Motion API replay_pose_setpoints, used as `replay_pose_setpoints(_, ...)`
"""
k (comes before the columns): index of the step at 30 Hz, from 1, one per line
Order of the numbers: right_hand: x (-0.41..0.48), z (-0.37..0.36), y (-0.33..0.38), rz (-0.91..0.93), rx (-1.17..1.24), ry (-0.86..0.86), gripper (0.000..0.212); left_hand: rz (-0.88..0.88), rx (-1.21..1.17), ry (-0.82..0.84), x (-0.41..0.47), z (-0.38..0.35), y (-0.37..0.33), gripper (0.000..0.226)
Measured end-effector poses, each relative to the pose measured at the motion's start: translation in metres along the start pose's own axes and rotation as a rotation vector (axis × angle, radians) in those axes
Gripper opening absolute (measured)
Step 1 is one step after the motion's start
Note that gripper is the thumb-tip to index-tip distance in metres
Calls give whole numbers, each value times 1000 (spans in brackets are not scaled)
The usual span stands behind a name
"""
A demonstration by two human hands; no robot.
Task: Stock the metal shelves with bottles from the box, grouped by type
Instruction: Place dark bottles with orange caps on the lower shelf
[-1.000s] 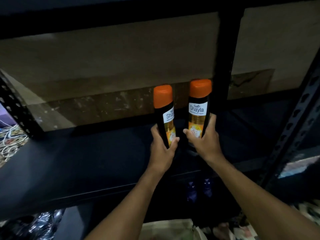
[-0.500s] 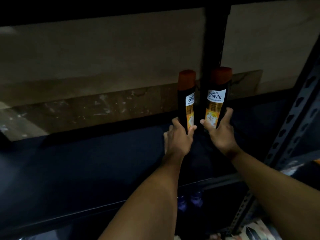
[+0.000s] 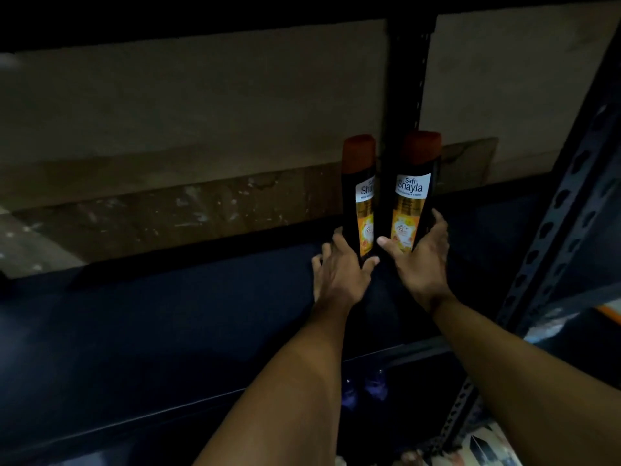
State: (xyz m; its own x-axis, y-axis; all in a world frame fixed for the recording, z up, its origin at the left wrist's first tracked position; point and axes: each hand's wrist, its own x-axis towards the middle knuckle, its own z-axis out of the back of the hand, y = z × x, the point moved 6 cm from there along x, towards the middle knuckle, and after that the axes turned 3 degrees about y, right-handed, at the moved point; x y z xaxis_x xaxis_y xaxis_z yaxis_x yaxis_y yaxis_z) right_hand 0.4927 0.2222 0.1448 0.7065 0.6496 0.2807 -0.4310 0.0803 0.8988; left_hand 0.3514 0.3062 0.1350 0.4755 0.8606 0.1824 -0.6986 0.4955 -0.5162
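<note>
Two black bottles with orange caps and yellow-white labels stand side by side at the back of a dark metal shelf point(image 3: 168, 324). My left hand point(image 3: 339, 274) grips the base of the left bottle point(image 3: 359, 196). Around the base of the right bottle point(image 3: 415, 193), my right hand point(image 3: 420, 260) has thumb in front and fingers on the far side. Both bottles are upright, close to the rear upright post point(image 3: 408, 72). The bottoms of the bottles are hidden by my hands.
A perforated metal upright point(image 3: 568, 210) runs down the right side. Under the shelf's front edge, two dark bluish bottles point(image 3: 364, 388) show on a lower level. A beige wall point(image 3: 201, 112) lies behind the shelf. Patterned items point(image 3: 487, 445) sit at the bottom right.
Both hands carried the bottles deeper and to the right, from above the shelf's middle to its back by the post. The caps now sit in shadow.
</note>
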Motion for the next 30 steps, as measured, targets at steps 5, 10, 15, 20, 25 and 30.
replay_pose_setpoints(5,-23,9,0,-67,-141,-13,110,67,-59,-13,-25,7,8,100)
replay_pose_setpoints(10,-89,19,19,-32,-167,-14,96,49,-144,24,-76,24,14,95)
replay_pose_setpoints(15,-199,26,36,175,-37,-24,68,-117,-312,-67,-182,62,24,68)
replay_pose_setpoints(20,-315,6,2,139,14,99,69,-156,-296,-194,-301,71,76,50)
replay_pose_setpoints(25,-394,-9,-54,-44,-85,304,74,110,-302,-86,-393,37,155,48)
replay_pose_setpoints(30,-439,-31,-92,-228,-215,553,74,418,-281,3,-451,13,211,46)
